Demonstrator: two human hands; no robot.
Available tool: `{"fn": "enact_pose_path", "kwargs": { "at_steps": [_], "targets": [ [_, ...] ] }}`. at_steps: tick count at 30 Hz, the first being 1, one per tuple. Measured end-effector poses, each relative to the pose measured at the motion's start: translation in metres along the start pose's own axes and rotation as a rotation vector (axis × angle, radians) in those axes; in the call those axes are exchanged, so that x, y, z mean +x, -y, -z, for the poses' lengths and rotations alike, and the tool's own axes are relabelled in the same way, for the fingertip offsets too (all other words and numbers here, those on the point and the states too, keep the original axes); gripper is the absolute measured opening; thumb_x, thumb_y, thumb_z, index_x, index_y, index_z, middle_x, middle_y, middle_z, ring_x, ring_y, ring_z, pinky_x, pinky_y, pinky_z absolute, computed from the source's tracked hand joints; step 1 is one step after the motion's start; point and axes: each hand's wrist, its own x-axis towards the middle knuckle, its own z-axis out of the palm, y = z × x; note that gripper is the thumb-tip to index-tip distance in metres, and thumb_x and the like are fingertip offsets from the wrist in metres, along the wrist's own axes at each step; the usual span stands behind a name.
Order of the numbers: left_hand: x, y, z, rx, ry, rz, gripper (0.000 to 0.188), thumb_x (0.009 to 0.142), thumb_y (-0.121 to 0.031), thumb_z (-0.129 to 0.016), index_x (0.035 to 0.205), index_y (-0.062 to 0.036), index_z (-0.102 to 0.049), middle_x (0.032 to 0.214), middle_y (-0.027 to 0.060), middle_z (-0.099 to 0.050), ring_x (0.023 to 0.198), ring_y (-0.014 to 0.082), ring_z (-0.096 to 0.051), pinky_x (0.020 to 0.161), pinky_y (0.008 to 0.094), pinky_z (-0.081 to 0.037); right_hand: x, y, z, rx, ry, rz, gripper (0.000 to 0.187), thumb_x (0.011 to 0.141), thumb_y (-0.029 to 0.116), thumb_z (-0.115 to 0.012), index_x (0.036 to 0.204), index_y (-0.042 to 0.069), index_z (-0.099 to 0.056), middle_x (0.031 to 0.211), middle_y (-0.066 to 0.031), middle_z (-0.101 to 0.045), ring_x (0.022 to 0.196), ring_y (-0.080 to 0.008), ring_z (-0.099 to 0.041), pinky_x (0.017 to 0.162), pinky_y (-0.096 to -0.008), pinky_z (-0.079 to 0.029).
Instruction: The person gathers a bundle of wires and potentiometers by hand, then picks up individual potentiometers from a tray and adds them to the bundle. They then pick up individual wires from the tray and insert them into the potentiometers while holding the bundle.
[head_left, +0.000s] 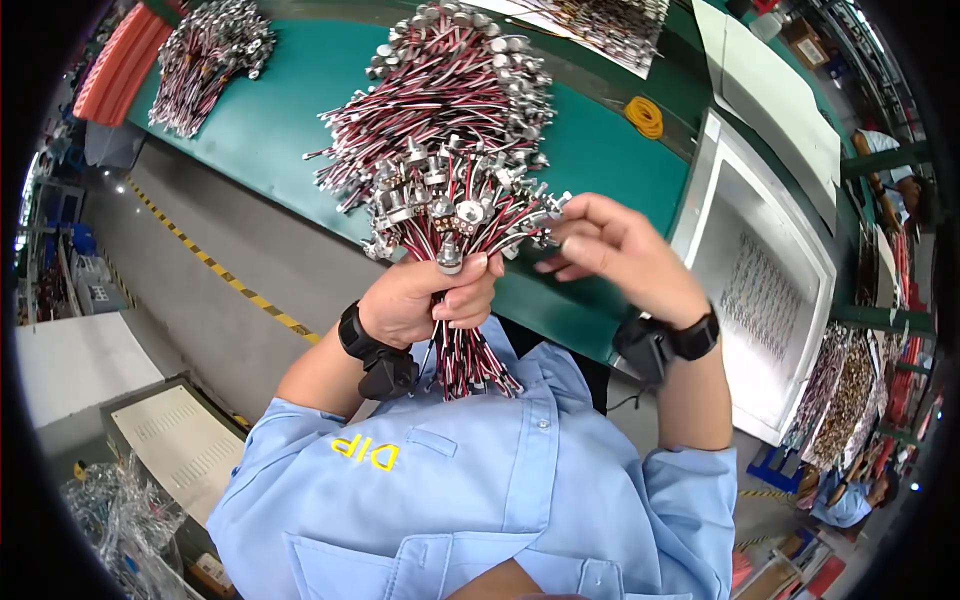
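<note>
My left hand is closed around a bundle of wired potentiometers, held upright in front of my chest. Their round metal bodies and shafts fan out above the fist, while red, white and black wires hang below it. To the right of the bundle is my right hand, fingers curled but apart, fingertips beside its outermost parts. I cannot make out anything held in that hand. Just behind, a large pile of similar potentiometers lies on the green table.
A smaller potentiometer pile lies at the far left beside stacked pink trays. Yellow bands lie on the table's right. A pale metal-framed tray borders the table. Other people are at the far right.
</note>
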Motion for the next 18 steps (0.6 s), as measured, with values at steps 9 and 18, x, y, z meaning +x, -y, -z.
{"fn": "enact_pose_path", "kwargs": {
  "at_steps": [9,18],
  "targets": [
    [0.051,0.038,-0.032,0.264,-0.142,0.165,0.021,0.094,-0.021,-0.048,0.098,-0.0009,-0.053,0.052,-0.004,-0.038,0.041,0.0055,-0.033,0.043,0.0229,-0.026,-0.082,-0.062,-0.022,0.573,-0.494,0.295,0.023,0.085,0.003,-0.062,0.103,0.001,-0.048,0.092,-0.0085,-0.062,0.087,-0.0174,-0.065,0.074,-0.0247,-0.052],
    [0.066,0.058,-0.05,0.375,-0.257,0.193,0.018,0.092,-0.016,-0.052,0.097,0.001,-0.054,0.052,-0.0041,-0.038,0.04,0.0058,-0.033,0.042,0.0234,-0.025,-0.11,-0.087,-0.015,0.586,-0.552,0.254,0.02,0.086,0.008,-0.06,0.102,0.003,-0.048,0.091,-0.0099,-0.064,0.08,-0.017,-0.065,0.068,-0.0233,-0.052]
  ]
}}
